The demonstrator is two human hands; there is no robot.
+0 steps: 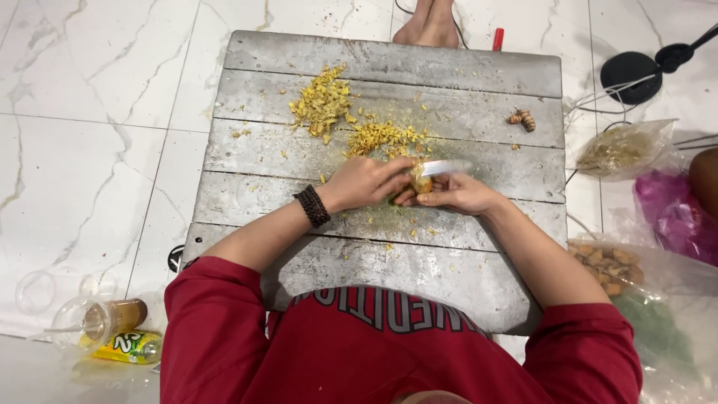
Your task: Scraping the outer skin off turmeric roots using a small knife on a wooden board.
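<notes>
Head view, only 1 camera: the person sits at a low grey plank desk [479, 75] on a white marble floor [97, 135]. The left hand [364, 182] is closed around a small yellowish root piece [421, 184], fingers clenched on it; the right hand [455, 194] grips a knife [446, 167] whose pale blade lies flat against the root piece, just above the thumb. Both hands meet over the middle of the desk. Done so far, judging by the layout: 2 heaps of yellow peelings [323, 101] lie on the far planks, the nearer heap just beyond the hands, with loose scraps scattered about. Left to do: 1 unpeeled root [522, 118] sits alone at the far right of the desk, and a clear bag of brownish roots [609, 268] lies on the floor by the right elbow, apparently holding many more. Whether any are peeled cannot be told. Another clear bag [621, 148] lies further off. Looks like mid-job, the piece in hand partly peeled. Plastic cup [105, 320] at bottom left, someone's bare feet [430, 26] beyond the desk.
</notes>
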